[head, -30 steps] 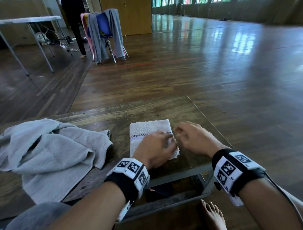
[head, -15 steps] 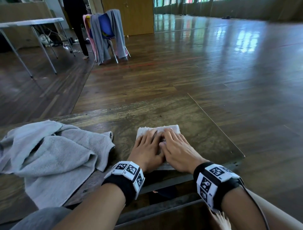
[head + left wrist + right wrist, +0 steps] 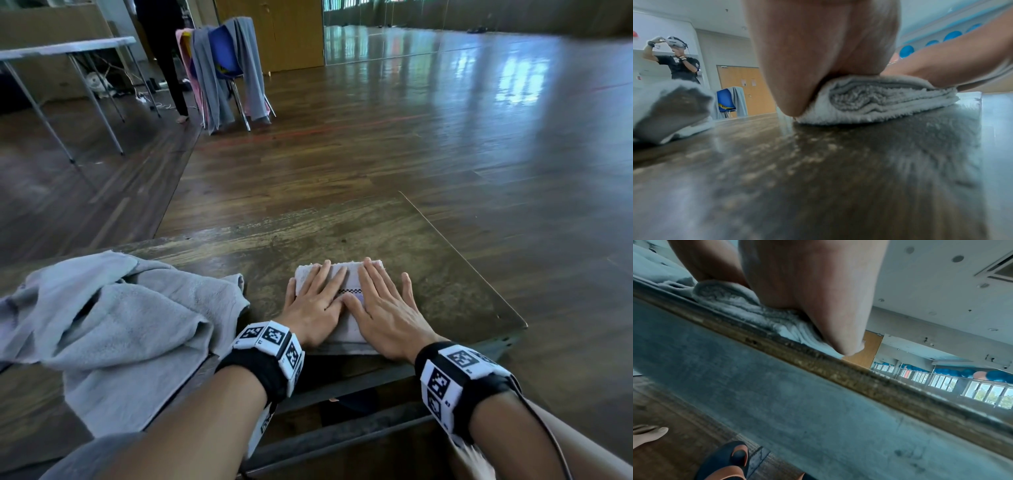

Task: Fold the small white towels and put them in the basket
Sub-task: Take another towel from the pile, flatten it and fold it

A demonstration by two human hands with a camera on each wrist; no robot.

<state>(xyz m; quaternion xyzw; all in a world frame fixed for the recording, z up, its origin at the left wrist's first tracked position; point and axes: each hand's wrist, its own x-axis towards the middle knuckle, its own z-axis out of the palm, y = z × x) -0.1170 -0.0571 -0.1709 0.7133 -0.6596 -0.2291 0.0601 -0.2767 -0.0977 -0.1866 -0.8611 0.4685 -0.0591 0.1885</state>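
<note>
A small white towel (image 3: 350, 278) lies folded into a thick pad near the front edge of the wooden table (image 3: 445, 274). My left hand (image 3: 317, 301) presses flat on its left half and my right hand (image 3: 382, 305) presses flat on its right half, fingers straight and pointing away from me. In the left wrist view the folded layers of the towel (image 3: 879, 100) show under my palm (image 3: 818, 56). The right wrist view shows the towel (image 3: 748, 308) squashed under my right palm (image 3: 807, 296) at the table edge. No basket is in view.
A large crumpled grey towel (image 3: 113, 329) covers the table's left part. Beyond the table stand a blue chair (image 3: 224, 58) draped with cloths, a folding table (image 3: 68, 51) and a standing person (image 3: 168, 51). A sandal (image 3: 725, 462) lies on the floor below.
One second ago my fingers were curled at the towel's near edge; both hands have since flattened onto it and slid apart, uncovering its checked stripe.
</note>
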